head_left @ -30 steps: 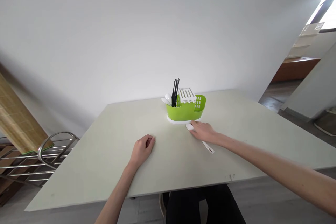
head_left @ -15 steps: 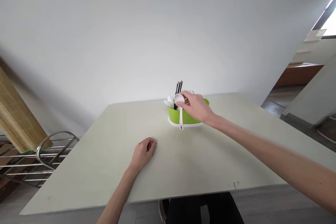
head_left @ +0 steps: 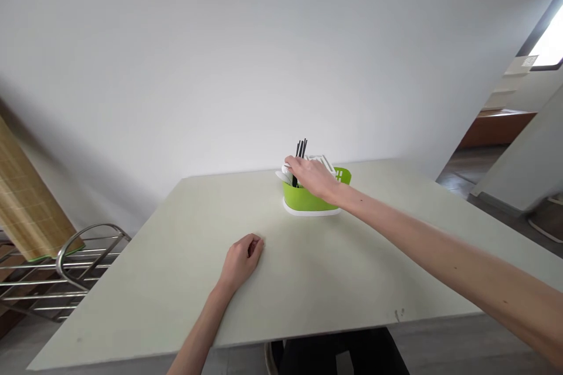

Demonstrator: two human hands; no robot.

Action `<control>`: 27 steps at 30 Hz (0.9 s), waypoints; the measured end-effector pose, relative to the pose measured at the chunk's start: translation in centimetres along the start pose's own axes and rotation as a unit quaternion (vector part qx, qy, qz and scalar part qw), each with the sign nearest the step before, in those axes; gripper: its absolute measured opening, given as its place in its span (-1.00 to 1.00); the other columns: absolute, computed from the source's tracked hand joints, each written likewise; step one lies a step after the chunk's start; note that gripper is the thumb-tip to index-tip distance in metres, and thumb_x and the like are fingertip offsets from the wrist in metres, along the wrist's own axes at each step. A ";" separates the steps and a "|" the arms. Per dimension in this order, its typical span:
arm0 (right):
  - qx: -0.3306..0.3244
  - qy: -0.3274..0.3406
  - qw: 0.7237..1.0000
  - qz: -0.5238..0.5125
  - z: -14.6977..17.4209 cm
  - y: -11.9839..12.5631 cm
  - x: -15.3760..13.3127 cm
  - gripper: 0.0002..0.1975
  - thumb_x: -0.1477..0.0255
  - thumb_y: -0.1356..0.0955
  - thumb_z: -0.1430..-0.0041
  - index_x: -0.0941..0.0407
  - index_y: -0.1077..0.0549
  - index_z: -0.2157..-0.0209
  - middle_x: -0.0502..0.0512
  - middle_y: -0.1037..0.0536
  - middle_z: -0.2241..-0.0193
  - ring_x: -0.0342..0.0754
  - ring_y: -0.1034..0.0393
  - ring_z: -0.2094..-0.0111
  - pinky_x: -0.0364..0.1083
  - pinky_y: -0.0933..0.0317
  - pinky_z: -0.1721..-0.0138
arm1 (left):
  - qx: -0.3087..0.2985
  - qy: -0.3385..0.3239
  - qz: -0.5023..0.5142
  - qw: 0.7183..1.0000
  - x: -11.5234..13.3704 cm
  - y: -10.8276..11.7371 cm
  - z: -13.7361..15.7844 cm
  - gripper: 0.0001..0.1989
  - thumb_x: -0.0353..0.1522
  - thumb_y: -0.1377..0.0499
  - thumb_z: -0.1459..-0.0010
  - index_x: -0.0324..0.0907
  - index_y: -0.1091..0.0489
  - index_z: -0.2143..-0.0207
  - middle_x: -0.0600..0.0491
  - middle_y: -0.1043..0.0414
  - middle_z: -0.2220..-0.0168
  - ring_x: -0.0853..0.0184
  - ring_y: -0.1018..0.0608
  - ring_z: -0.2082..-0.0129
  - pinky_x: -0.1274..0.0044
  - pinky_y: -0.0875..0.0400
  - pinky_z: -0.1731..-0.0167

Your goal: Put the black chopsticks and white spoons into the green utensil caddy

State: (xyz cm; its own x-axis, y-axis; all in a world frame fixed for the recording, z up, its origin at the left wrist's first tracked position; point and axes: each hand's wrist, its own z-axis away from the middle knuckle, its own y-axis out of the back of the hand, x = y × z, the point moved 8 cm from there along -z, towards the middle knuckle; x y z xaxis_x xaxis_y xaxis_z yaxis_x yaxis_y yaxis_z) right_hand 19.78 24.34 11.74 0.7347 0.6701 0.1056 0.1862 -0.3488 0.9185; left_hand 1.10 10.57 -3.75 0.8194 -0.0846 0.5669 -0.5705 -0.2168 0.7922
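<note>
My right hand (head_left: 313, 177) reaches over the left part of a green cutlery holder (head_left: 305, 198) with a white base. Its fingertips are closed on the bowl end of a white spoon (head_left: 285, 169), whose lower part is hidden in the holder. Beside it another white spoon (head_left: 282, 177) leans over the left rim. Several black chopsticks (head_left: 301, 147) stand upright just behind the fingers. A white slotted insert (head_left: 324, 162) shows at the back of the holder. My left hand (head_left: 241, 258) rests on the table, fingers curled in and nothing seen in them.
The pale table (head_left: 176, 281) reaches back to a white wall (head_left: 246, 70). At the left are a metal rack (head_left: 83, 269) and a rolled bamboo mat (head_left: 35, 199). A black seat (head_left: 347, 351) sits under the near edge.
My right hand has moved slightly left and tipped over the holder; the spoon that hung in front of it is now down among the other spoons. My left hand has stayed put.
</note>
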 end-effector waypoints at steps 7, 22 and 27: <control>-0.107 0.009 0.992 0.063 0.9 -2.7 -1.7 -0.56 0.73 -0.26 -0.25 0.24 -0.25 -0.14 0.41 -0.58 0.07 0.15 -0.59 0.12 -0.06 -0.36 0.18 | 0.004 -0.006 -0.004 1.000 0.0 0.0 0.0 -0.62 -0.09 0.01 -0.39 -0.10 -0.37 0.37 0.08 -0.42 0.46 0.31 -0.39 0.47 0.49 -0.23 0.40; -0.125 -0.015 0.991 0.035 2.2 -3.3 -2.4 -0.67 0.51 -0.22 -0.42 0.27 -0.27 -0.16 0.43 -0.56 0.14 0.17 -0.58 0.15 0.00 -0.38 0.15 | -0.002 0.004 0.001 1.000 -0.1 0.0 0.0 -0.60 -0.07 0.03 -0.38 -0.10 -0.38 0.35 0.06 -0.42 0.45 0.29 -0.40 0.45 0.47 -0.24 0.39; -0.075 0.005 0.997 0.012 5.0 -1.7 -2.1 -0.71 0.49 -0.16 -0.47 0.22 -0.33 -0.11 0.36 -0.56 0.13 0.09 -0.53 0.21 -0.07 -0.27 0.28 | -0.002 0.006 -0.006 1.000 0.1 0.0 0.0 -0.61 -0.08 0.03 -0.39 -0.11 -0.39 0.35 0.05 -0.44 0.44 0.29 -0.41 0.45 0.46 -0.25 0.39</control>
State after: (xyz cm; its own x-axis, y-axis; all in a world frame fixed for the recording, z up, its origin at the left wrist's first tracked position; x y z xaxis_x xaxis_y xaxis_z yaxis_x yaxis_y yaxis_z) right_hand 21.18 20.25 8.06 0.7313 0.6694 0.1306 0.0683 -0.2625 0.9625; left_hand 1.15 10.52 -3.74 0.8257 -0.0699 0.5597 -0.5604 -0.2139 0.8001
